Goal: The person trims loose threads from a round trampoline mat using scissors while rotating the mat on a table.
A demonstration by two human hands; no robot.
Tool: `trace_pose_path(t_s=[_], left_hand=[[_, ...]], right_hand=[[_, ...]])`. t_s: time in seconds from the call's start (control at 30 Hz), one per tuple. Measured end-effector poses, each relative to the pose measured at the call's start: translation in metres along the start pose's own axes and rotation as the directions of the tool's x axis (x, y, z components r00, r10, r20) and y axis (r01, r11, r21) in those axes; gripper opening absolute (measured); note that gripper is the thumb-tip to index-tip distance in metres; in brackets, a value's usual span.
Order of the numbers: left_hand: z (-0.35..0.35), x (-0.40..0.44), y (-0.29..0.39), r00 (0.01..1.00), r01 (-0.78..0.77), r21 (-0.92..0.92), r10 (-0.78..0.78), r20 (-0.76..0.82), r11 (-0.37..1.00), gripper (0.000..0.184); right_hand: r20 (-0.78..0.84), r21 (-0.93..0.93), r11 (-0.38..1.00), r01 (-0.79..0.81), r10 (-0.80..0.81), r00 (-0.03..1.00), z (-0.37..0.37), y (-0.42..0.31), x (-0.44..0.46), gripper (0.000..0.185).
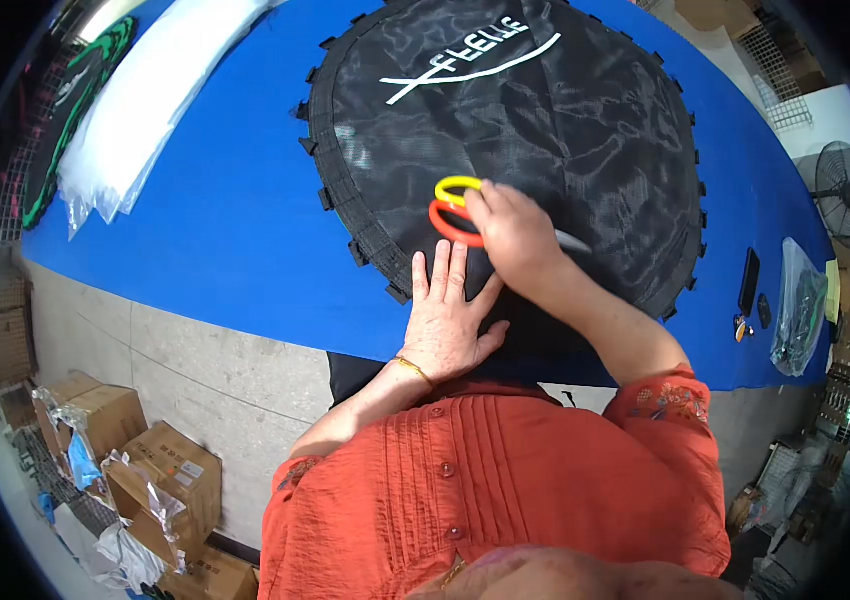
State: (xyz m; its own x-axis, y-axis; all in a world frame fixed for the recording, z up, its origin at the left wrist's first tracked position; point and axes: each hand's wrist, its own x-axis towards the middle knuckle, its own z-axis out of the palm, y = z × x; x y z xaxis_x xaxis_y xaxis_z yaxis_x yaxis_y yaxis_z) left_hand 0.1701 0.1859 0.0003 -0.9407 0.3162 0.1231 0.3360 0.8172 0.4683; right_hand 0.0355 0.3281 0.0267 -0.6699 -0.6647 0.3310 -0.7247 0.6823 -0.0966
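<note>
A round black mesh mat (605, 140) with small tabs along its rim and white lettering lies on the blue table (235, 240). My left hand (448, 320) rests flat on the mat's near edge, its fingers spread. Just to the right, my right hand (513, 232) is closed around a pair of scissors (460, 238) with one yellow and one red handle loop. The loops point left, and the blade tip shows to the right of my hand, over the mat. Most of the blades are hidden behind the hand.
White plastic bags (160, 95) lie at the table's left, beside a black and green piece (75, 110). On the right are a dark phone-like object (749, 281), keys (742, 328) and a clear bag (801, 305). Cardboard boxes (180, 480) stand on the floor; a fan (846, 195) stands beyond.
</note>
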Motion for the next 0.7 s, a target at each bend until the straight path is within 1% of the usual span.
trace_pose_path(t_s=[0.03, 0.1, 0.17, 0.23, 0.27, 0.3, 0.33, 0.37, 0.43, 0.47, 0.5, 0.57, 0.63, 0.7], left_hand=[[0.002, 0.000, 0.000, 1.000, -0.001, 0.008, 0.001, -0.017, 1.000, 0.071], [0.001, -0.001, 0.000, 1.000, -0.011, 0.007, 0.011, -0.028, 1.000, 0.071], [-0.003, -0.002, 0.001, 0.998, -0.013, -0.018, 0.012, -0.060, 1.000, 0.071], [-0.010, -0.008, -0.009, 0.997, -0.004, -0.123, -0.004, -0.071, 0.992, 0.069], [-0.018, -0.013, -0.015, 0.988, 0.053, -0.101, -0.067, -0.136, 0.994, 0.067], [-0.028, -0.016, -0.024, 0.974, 0.089, 0.015, -0.084, -0.212, 0.996, 0.063], [-0.041, -0.016, -0.031, 0.965, 0.148, 0.073, -0.128, -0.229, 0.986, 0.062], [-0.051, -0.015, -0.041, 0.951, 0.213, 0.137, -0.173, -0.255, 0.967, 0.061], [-0.046, -0.018, -0.070, 0.964, 0.213, 0.138, -0.184, -0.193, 0.967, 0.060], [-0.044, -0.018, -0.076, 0.968, 0.208, 0.141, -0.182, -0.174, 0.968, 0.059], [-0.042, -0.017, -0.077, 0.966, 0.208, 0.152, -0.179, -0.185, 0.966, 0.059], [-0.038, -0.016, -0.076, 0.966, 0.200, 0.167, -0.167, -0.196, 0.965, 0.058], [-0.037, -0.016, -0.079, 0.967, 0.195, 0.166, -0.161, -0.197, 0.967, 0.059], [-0.036, -0.016, -0.080, 0.967, 0.196, 0.164, -0.163, -0.196, 0.967, 0.059]], right_hand=[[0.008, -0.013, 1.000, -0.027, 0.027, 1.000, 0.007, 0.009, 0.009, 0.025], [-0.039, -0.036, 0.999, -0.038, 0.037, 0.999, 0.020, 0.029, 0.029, 0.023], [-0.004, -0.146, 0.988, -0.052, 0.052, 0.999, 0.024, 0.039, 0.044, 0.026], [0.033, -0.222, 0.974, -0.050, 0.058, 0.998, 0.030, 0.042, 0.048, 0.026], [-0.044, -0.216, 0.976, -0.013, 0.004, 0.999, 0.030, 0.045, 0.047, 0.025], [-0.112, -0.204, 0.979, 0.019, -0.042, 0.993, 0.031, 0.047, 0.040, 0.025], [-0.181, -0.190, 0.980, 0.056, -0.091, 0.979, 0.030, 0.045, 0.036, 0.024], [-0.114, -0.150, 0.987, 0.060, -0.078, 0.990, 0.026, 0.042, 0.033, 0.023], [0.016, -0.074, 0.996, 0.055, -0.054, 0.998, 0.005, 0.020, 0.020, 0.022], [0.011, -0.052, 0.995, 0.082, -0.082, 0.997, 0.002, 0.012, 0.010, 0.021], [-0.033, -0.007, 0.994, 0.110, -0.110, 0.993, -0.007, -0.001, 0.003, 0.022], [0.007, 0.018, 0.985, 0.170, -0.170, 0.985, -0.014, -0.019, -0.008, 0.028], [0.012, -0.038, 0.971, 0.235, -0.235, 0.972, -0.010, -0.032, -0.014, 0.035], [0.000, -0.015, 0.975, 0.221, -0.221, 0.975, -0.007, -0.039, -0.008, 0.037]])
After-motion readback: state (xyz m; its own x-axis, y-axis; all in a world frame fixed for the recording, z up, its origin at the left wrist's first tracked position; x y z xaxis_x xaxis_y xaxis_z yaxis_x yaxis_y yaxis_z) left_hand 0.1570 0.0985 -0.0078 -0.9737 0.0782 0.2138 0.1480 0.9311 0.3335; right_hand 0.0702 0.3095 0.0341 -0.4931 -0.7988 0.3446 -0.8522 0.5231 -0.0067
